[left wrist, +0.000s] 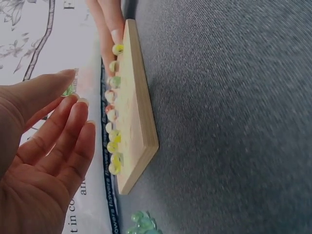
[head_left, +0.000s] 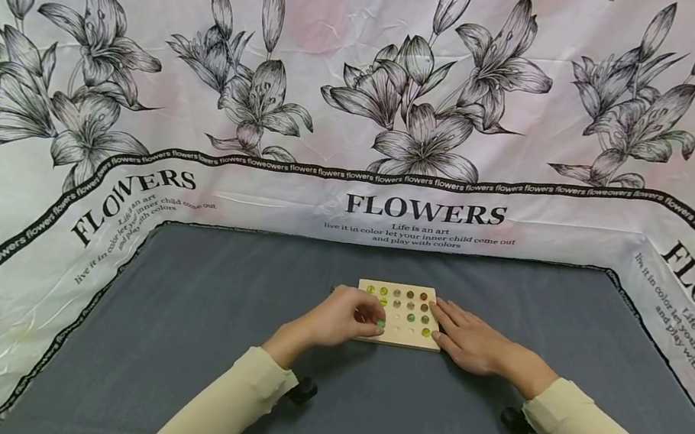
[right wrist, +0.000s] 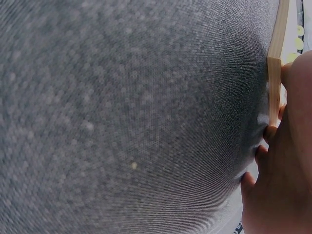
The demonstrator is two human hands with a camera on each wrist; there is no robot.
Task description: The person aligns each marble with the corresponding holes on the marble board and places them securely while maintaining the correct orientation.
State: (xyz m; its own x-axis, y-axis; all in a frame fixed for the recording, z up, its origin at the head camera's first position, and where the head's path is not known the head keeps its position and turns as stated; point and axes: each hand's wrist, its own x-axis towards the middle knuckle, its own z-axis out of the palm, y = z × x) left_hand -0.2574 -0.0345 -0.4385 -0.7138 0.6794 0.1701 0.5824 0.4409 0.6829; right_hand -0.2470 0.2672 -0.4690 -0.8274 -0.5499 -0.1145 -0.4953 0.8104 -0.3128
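Note:
A pale wooden board (head_left: 392,338) with rows of round hollows lies flat on the grey cloth. Marbles (head_left: 410,295) in yellow, green, brown and clear fill many hollows, mostly along its far rows. Over the board's near left part, my left hand (head_left: 337,316) pinches a green marble (left wrist: 69,90) between thumb and index finger, its other fingers loosely bent. My right hand (head_left: 480,346) rests at the board's right side, fingers extended along that edge and the thumb near a yellow marble (head_left: 426,333) in the near right corner.
Several green glass marbles (left wrist: 143,222) sit on the cloth (head_left: 212,348) left of the board, mostly hidden behind my left hand in the head view. A white flower-printed sheet (head_left: 295,196) borders the grey surface. Black wrist pieces (head_left: 303,391) show under the sleeves.

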